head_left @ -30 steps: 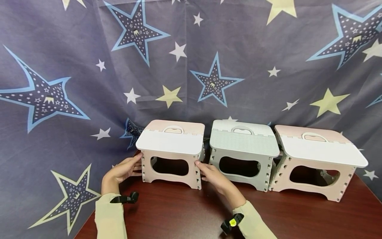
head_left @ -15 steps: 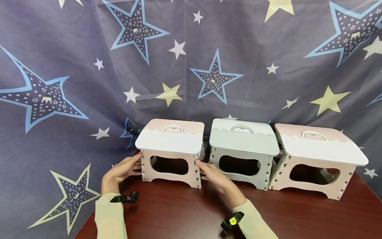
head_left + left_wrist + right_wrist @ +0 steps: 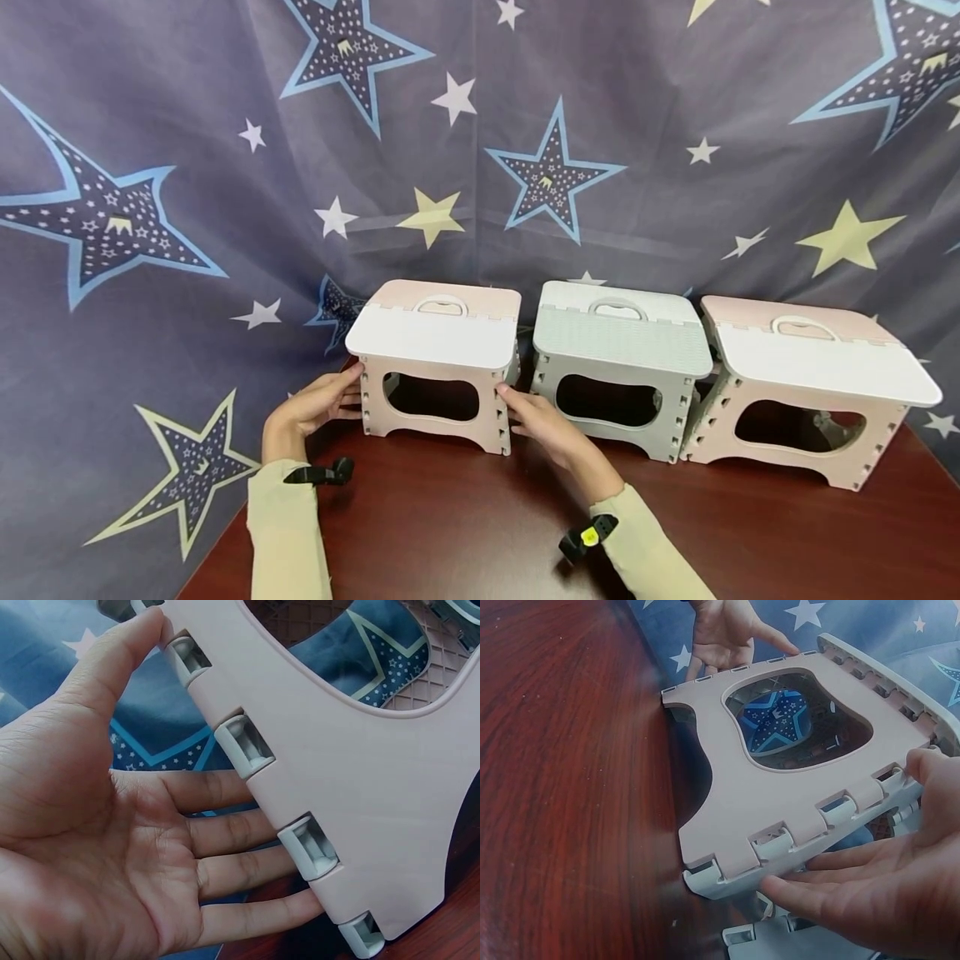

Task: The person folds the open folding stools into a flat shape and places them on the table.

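Observation:
A folding step stool [image 3: 431, 337] with a white and pink top and pale pink sides stands unfolded at the left of the row. My left hand [image 3: 318, 404] is at its left side, thumb at the front corner edge. In the left wrist view the left fingers [image 3: 240, 871] extend straight behind the hinged edge of the pink panel [image 3: 367, 795]. On the opposite side, my right hand [image 3: 543, 425] touches the stool with its thumb at the front edge. The right wrist view shows the right fingers [image 3: 810, 896] extended along that side, partly hidden behind the edge.
A grey-green and white step stool [image 3: 622, 342] stands in the middle, close to my right hand. Another pink and white step stool [image 3: 817, 362] stands at its right. All are on a dark red-brown table [image 3: 450, 533], before a star-printed cloth [image 3: 420, 108].
The head view has tipped down slightly, so the stools and hands sit higher in the picture. Both hands keep the same place at the left stool's sides.

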`<state>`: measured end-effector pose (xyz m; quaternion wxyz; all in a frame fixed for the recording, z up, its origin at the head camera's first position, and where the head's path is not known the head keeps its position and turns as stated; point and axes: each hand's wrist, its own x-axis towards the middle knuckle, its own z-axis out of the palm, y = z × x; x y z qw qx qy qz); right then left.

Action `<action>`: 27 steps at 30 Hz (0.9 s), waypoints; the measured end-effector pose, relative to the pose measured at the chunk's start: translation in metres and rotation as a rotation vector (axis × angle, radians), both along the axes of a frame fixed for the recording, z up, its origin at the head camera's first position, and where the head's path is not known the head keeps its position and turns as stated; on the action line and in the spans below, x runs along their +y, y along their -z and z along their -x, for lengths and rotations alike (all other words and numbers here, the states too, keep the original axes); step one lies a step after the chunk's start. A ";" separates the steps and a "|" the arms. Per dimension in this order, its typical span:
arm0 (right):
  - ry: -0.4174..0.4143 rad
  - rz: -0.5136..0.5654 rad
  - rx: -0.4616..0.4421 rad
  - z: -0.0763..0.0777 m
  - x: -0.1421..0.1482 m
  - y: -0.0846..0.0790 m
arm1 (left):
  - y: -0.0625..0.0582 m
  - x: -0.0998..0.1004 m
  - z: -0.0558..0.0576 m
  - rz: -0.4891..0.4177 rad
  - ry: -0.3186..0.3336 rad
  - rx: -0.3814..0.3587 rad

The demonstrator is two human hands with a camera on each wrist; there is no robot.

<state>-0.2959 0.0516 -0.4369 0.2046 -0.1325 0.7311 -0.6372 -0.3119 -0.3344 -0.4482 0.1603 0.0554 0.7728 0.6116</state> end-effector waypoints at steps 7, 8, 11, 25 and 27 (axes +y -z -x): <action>-0.003 0.003 -0.018 0.003 0.000 0.000 | -0.006 -0.005 0.006 0.024 0.053 -0.011; -0.003 0.004 -0.019 0.003 -0.001 0.000 | -0.007 -0.006 0.007 0.029 0.070 -0.008; -0.004 0.004 -0.022 0.004 0.000 -0.001 | -0.008 -0.010 0.009 0.027 0.106 -0.009; -0.015 0.013 -0.062 0.005 0.002 -0.003 | -0.006 -0.013 0.017 -0.009 0.172 -0.007; -0.018 0.017 -0.065 0.005 0.002 -0.003 | -0.006 -0.013 0.017 -0.012 0.167 -0.009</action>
